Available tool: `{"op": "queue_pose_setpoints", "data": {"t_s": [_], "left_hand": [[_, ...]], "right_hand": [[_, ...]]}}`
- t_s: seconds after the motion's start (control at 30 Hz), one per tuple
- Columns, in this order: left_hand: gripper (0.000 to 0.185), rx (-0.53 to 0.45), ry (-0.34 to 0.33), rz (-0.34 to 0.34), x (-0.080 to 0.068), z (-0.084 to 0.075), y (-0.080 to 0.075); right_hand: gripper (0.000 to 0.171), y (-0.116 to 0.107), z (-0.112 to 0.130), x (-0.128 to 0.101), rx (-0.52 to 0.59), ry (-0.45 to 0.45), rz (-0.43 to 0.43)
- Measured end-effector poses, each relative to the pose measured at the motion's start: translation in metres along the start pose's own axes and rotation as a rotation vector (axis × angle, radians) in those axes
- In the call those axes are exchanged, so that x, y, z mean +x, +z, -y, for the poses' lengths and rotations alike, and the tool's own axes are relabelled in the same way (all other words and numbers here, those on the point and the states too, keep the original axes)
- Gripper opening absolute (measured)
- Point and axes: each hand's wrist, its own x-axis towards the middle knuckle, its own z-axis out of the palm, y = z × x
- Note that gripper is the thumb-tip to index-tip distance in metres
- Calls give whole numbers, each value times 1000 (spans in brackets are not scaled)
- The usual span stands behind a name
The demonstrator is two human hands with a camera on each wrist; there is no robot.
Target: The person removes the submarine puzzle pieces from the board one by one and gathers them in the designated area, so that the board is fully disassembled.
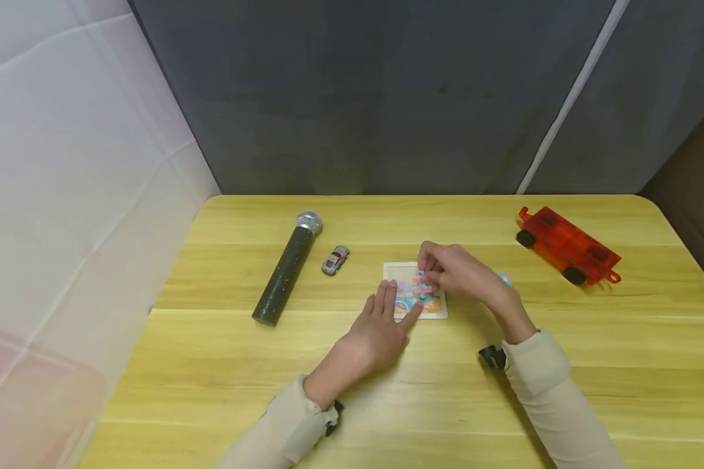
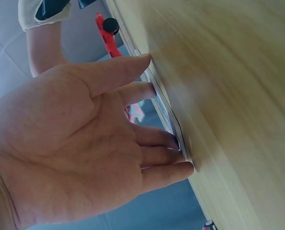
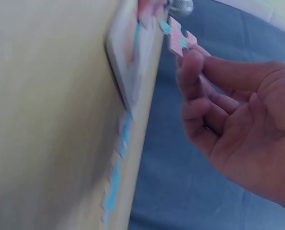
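Fingers of the right hand pinch a pink-and-blue jigsaw piece just above the small white puzzle tray mid-table, whose near-left edge the flat, straight-fingered left hand steadies.

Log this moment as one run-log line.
left hand: fingers straight, steadying puzzle tray | right hand: pinching puzzle piece above tray | nearby: microphone, toy car, red trailer

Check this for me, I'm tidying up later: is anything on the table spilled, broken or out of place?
Nothing spilled or broken. One loose puzzle piece lies on the table beside the puzzle board, behind the right hand.
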Motion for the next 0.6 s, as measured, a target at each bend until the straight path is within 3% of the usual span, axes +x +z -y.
{"op": "queue_pose_setpoints", "data": {"t_s": [0.13, 0.3, 0.43, 0.6], "left_hand": [[64, 2, 2, -4, -1, 1, 0], [64, -36, 7, -12, -2, 2, -1], [64, -53, 10, -13, -3, 2, -2], [64, -53, 12, -14, -4, 2, -2]], "right_hand": [[11, -17, -7, -14, 48, 45, 79], [14, -33, -20, -33, 87, 184, 209], [13, -37, -27, -37, 23, 287, 231], [13, -37, -30, -37, -70, 342, 223]]}}
